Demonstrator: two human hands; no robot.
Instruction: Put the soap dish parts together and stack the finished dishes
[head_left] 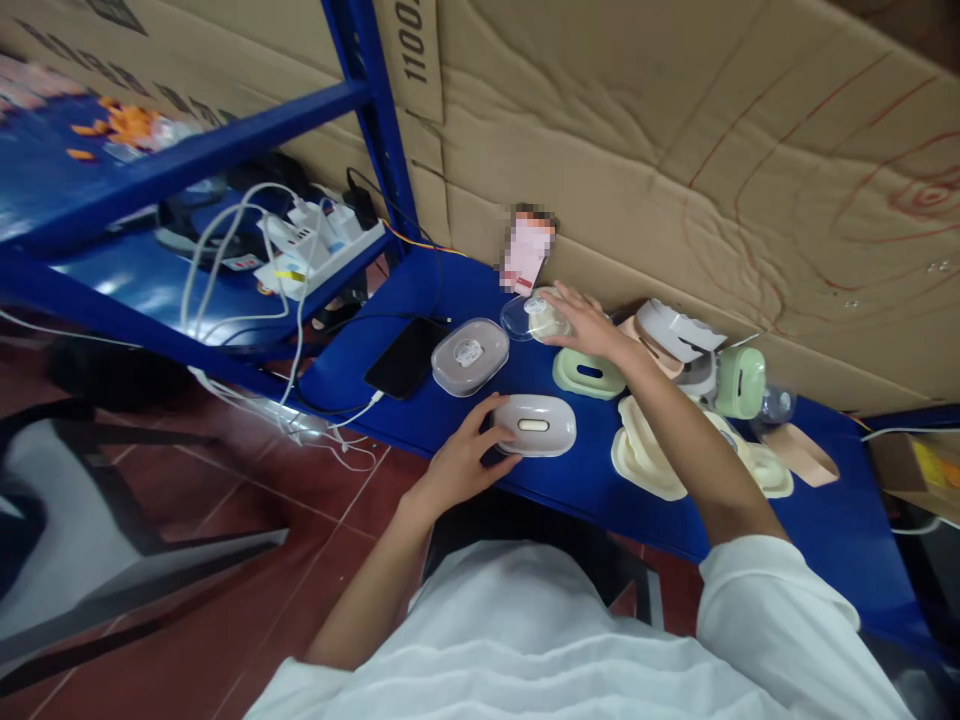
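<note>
The head view looks down on a blue shelf set against cardboard sheets. The left hand curls round the near end of one pale lilac oval case lying flat at the shelf's front edge; the fingers wrap it on the left side and the thumb lies on top. The right hand reaches farther back and rests on one clear round cup tipped on its side just under a blurred pink card that leans on the cardboard — whether the fingers grip the cup or only touch it I cannot tell.

Between the two hands lies one grey rounded lid with a small label, and just left of it one black phone with a white cable plugged in. Under the right wrist sits one green case; a second green piece stands upright farther right. Cream shells lie stacked near the forearm, which covers part of them, so I can't count them — two at least. A heap of white and tan parts behind is too jumbled to count. One tan piece lies at the far right.

On the lower shelf to the left sits one white power strip with several white cables.
</note>
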